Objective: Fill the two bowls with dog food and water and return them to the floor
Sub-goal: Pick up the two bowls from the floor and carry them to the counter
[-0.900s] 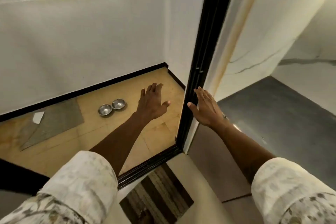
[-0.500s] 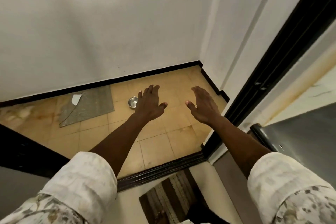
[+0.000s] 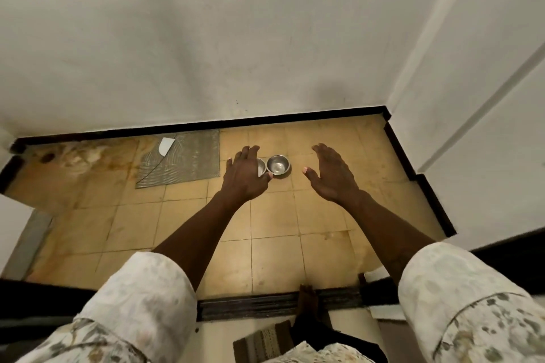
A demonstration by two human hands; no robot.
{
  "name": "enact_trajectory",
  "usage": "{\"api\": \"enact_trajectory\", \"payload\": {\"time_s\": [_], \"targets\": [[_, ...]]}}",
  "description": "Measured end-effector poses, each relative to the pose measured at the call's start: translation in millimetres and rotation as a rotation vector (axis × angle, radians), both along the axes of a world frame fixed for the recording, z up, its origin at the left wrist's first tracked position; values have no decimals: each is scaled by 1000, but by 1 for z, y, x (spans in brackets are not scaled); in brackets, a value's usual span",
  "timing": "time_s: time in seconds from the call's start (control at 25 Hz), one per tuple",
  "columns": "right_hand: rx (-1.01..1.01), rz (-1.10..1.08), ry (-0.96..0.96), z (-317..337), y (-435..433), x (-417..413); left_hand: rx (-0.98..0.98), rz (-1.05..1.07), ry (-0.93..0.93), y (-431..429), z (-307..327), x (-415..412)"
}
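Two small steel bowls stand side by side on the yellow tiled floor near the far wall. The right bowl (image 3: 278, 164) shows whole and looks empty. The left bowl (image 3: 261, 166) is mostly hidden behind my left hand (image 3: 245, 176), which is stretched forward with fingers apart, holding nothing. My right hand (image 3: 331, 175) is also held out, open and empty, to the right of the bowls. Both hands hover well above the floor and touch neither bowl.
A grey ribbed mat (image 3: 185, 158) with a white scrap (image 3: 165, 146) lies left of the bowls. White walls with black skirting close the back and right. A dark door sill (image 3: 265, 305) crosses below, with my bare foot (image 3: 308, 300) on it and a striped rug (image 3: 265, 340) behind.
The view has swung right and forward onto the tiled floor. Both bowls now show between my hands. My right hand has left the door frame and hangs in the air.
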State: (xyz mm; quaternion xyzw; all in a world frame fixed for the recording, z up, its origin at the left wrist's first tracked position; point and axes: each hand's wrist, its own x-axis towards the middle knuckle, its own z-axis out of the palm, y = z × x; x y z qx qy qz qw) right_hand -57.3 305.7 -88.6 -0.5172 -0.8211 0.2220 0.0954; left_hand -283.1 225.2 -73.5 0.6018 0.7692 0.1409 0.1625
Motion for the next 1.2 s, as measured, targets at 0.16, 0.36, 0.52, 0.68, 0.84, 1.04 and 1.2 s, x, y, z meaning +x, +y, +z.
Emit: {"api": "enact_trajectory", "payload": {"time_s": [0.16, 0.36, 0.52, 0.68, 0.84, 1.04, 1.2], "targets": [[-35, 55, -19, -6, 79, -22, -25, 60, -31, 67, -6, -17], [-114, 76, -34, -31, 158, -56, -54, 133, -94, 137, -23, -52], [-168, 69, -25, -70, 221, -97, -96, 198, -174, 198, -61, -100], [-255, -32, -5, -137, 292, -149, -179, 297, -293, 269, -125, -158], [-395, -182, -8, -226, 355, -198, -290, 450, -386, 334, -216, -208], [-488, -289, 10, -385, 429, -239, -376, 650, -490, 405, -373, -246], [-486, -317, 6, -545, 474, -258, -453, 816, -567, 432, -538, -260]]}}
